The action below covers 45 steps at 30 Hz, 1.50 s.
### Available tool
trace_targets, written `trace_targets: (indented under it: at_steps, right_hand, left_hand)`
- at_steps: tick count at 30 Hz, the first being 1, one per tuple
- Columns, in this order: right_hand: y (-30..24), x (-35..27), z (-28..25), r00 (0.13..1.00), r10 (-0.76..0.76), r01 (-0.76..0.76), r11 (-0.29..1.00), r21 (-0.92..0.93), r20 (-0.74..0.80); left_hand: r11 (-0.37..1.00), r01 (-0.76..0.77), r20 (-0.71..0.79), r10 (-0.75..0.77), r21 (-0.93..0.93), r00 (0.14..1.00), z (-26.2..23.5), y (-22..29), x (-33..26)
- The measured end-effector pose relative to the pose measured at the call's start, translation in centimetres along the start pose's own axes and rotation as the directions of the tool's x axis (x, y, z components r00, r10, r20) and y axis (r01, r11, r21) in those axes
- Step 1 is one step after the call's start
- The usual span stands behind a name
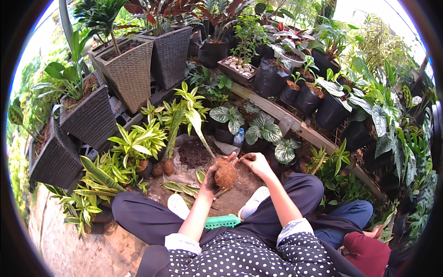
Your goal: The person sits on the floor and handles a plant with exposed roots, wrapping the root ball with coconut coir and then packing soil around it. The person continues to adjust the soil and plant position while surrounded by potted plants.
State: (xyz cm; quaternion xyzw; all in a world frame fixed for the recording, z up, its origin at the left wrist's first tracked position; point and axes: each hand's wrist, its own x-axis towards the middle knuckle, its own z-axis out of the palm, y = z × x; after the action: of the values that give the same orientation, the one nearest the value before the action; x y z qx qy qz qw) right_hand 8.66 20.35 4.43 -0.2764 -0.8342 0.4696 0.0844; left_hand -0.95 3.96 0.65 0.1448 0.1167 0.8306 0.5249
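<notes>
a small clear plastic bottle (238, 137) with a blue label stands upright on the soil among the plants, just beyond the hands. black plastic grow bags (270, 77) holding plants stand in a row along the wooden plank behind.

This is an outdoor plant nursery or garden corner. Tall woven planters (131, 69) stand at the back left, black grow bags (330, 111) with young plants line a wooden plank (295, 124), leafy green and variegated plants (138, 141) crowd every side, and loose soil (194, 154) lies on the bare ground.
</notes>
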Motion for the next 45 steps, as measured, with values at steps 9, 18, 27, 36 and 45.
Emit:
trace_targets:
  at_steps: [9,18,27,36,45]
  right_hand:
    - [0.5,-3.0,7.4,0.949,0.099,-0.108,0.994,-0.014,-0.300]
    - [-3.6,-6.9,8.7,0.988,-0.142,0.103,0.908,-0.407,-0.067]
    - [-6.7,-7.3,3.3,0.983,-0.182,0.178,0.980,0.091,0.027]
    - [-9.7,-5.8,-3.2,0.994,-0.110,0.100,0.884,0.456,-0.006]
    - [-11.0,-6.3,-3.9,0.922,-0.319,0.261,0.931,0.255,0.219]
  left_hand:
    - [0.975,-0.211,-0.205,0.221,0.069,0.953,-0.5,-0.6,2.2]
    - [0.942,-0.235,-0.366,0.312,0.238,0.877,-1.1,0.0,3.2]
    - [0.895,-0.244,-0.372,0.385,0.372,0.845,-2.3,0.5,3.2]
    - [0.877,-0.229,-0.379,0.400,0.422,0.835,-3.5,0.3,2.6]
    - [0.811,-0.269,-0.385,0.504,0.520,0.773,-4.0,-0.1,3.1]
